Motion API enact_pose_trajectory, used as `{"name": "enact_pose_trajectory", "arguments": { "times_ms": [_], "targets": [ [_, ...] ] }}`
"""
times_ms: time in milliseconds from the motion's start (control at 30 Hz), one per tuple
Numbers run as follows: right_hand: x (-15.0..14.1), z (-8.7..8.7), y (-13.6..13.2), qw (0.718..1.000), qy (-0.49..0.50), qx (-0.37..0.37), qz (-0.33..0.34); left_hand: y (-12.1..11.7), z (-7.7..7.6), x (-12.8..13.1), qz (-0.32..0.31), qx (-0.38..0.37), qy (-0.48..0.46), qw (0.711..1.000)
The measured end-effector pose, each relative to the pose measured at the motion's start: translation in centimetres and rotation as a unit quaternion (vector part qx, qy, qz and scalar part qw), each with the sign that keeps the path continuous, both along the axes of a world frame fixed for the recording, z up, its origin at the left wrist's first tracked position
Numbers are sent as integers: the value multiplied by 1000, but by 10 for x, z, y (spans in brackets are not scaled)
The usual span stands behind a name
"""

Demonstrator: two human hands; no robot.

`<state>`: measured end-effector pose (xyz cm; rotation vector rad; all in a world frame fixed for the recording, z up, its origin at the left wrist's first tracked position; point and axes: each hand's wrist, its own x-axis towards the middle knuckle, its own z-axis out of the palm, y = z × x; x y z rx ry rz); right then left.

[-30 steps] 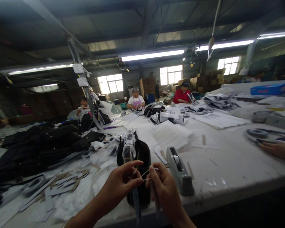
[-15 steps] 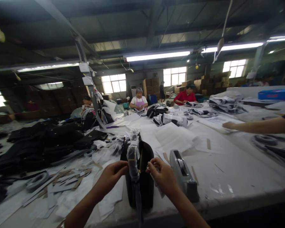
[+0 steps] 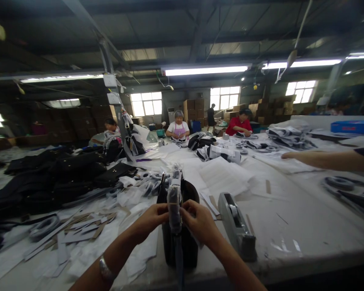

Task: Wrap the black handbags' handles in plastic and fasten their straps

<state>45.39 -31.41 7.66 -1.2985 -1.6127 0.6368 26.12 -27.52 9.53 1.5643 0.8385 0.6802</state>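
Observation:
A black handbag stands upright at the table's front edge, end-on to me. Its handle is wrapped in clear plastic and pale padding, and a grey strap hangs down the near end. From the left, my left hand pinches at the handbag beside the wrapped handle, its fingertips partly hidden behind it. My right hand is closed at the opposite side, fingers bent against the bag below the handle. Close by on the right is a grey tape dispenser.
Black bags are heaped at the left. Cardboard strips and plastic wrapping lie nearer. White foam sheets cover the table beyond the handbag. A co-worker's arm reaches in from the right. Other people sit across the table.
Both hands have drawn in towards the wrapped handle; the right has moved left from the bag's side. The co-worker's arm at the right has shifted slightly. The view has tilted a little.

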Motion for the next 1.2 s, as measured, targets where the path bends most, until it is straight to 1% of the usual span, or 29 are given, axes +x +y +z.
{"name": "enact_pose_trajectory", "arguments": {
  "times_ms": [100, 167, 200, 267, 333, 367, 433, 467, 533, 600, 667, 733, 800, 867, 900, 967, 1000, 1033, 1100, 1167, 1200],
  "targets": [
    [7, -4, -7, 1000, 21, -12, 0, -8, -3, -22, 23, -24, 1, 999],
    [8, -8, -13, 999, 43, -26, 7, -15, -9, -34, 41, -49, -7, 998],
    [8, -11, -17, 998, 58, -36, 15, -20, -13, -38, 53, -67, -30, 996],
    [6, -18, -24, 992, 104, -57, 42, -28, -22, -41, 80, -102, -104, 986],
    [3, -27, -31, 980, 174, -73, 65, -36, -30, -38, 106, -123, -181, 970],
    [2, -31, -35, 971, 213, -79, 72, -40, -33, -36, 112, -126, -207, 964],
    [1, -39, -42, 952, 281, -93, 77, -45, -39, -32, 109, -127, -226, 960],
    [1, -43, -46, 943, 307, -103, 77, -48, -41, -31, 102, -129, -223, 961],
    [2, -50, -52, 930, 336, -124, 76, -52, -44, -28, 79, -115, -186, 973],
    [3, -54, -58, 924, 346, -144, 78, -55, -45, -26, 53, -83, -125, 987],
    [3, -55, -61, 923, 345, -151, 83, -58, -44, -22, 33, -49, -78, 995],
    [1, -56, -62, 933, 322, -127, 97, -59, -42, -18, 27, -24, -49, 998],
    [-3, -56, -62, 957, 265, -65, 98, -59, -40, -15, 28, 4, -26, 999],
    [-7, -56, -61, 980, 187, 21, 62, -58, -39, -13, 32, 32, -8, 999],
    [-8, -57, -60, 986, 151, 64, 34, -57, -38, -12, 36, 42, -4, 998],
    [-9, -57, -58, 985, 98, 139, -12, -57, -38, -13, 54, 45, -13, 997],
    [-8, -55, -57, 983, 83, 164, -18, -57, -39, -13, 63, 34, -28, 997],
    [-7, -53, -56, 981, 76, 178, -9, -57, -40, -14, 70, 15, -48, 996],
    [-4, -46, -54, 980, 80, 178, 47, -58, -44, -17, 75, -35, -94, 992],
    [-3, -38, -52, 978, 96, 149, 111, -59, -49, -18, 78, -75, -128, 986],
    [-3, -34, -51, 977, 102, 134, 130, -60, -50, -19, 81, -83, -135, 984]
  ]
}}
